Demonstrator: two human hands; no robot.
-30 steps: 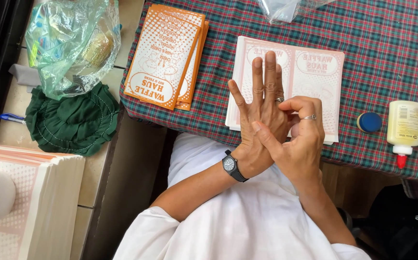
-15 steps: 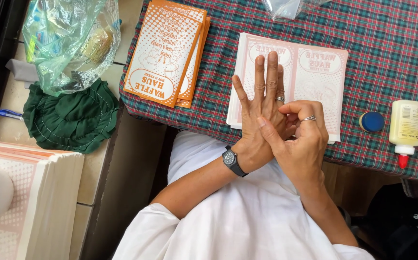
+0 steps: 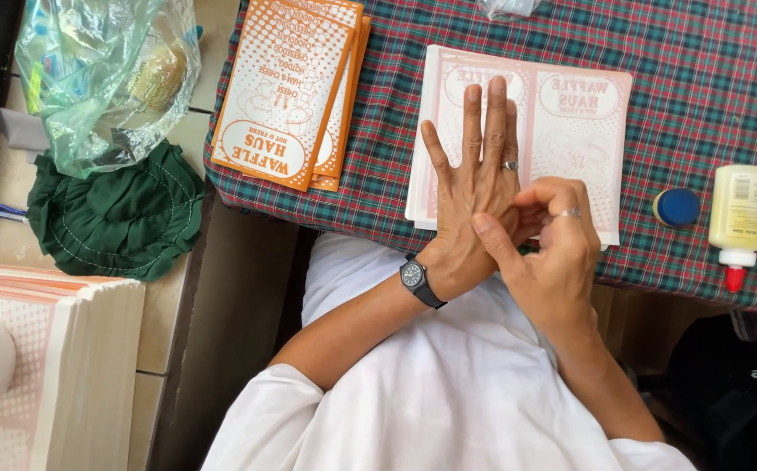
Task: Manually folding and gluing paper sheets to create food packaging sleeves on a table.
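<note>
Head view shows your bench (image 3: pixel 675 78) under plaid cloth, tiled floor at 9 o'clock. Your left hand (image 3: pixel 474 187), fingers spread wide, hovers over the pale paper stack (image 3: pixel 583 122); your right hand (image 3: pixel 553 253) curls against it, its grip holding nothing. A clear bag at 12 o'clock is cut off.

One cam only, head-worn, looking steeply down over the wearer's lap and white shirt. Close range: both hands (image 3: pixel 509 218) sit mid-frame, the table (image 3: pixel 701 96) edge runs across the top, so far side is up. Left of frame takes in floor tiles and a paper stack (image 3: pixel 56 349). No 2nd view, so no shared area.
</note>
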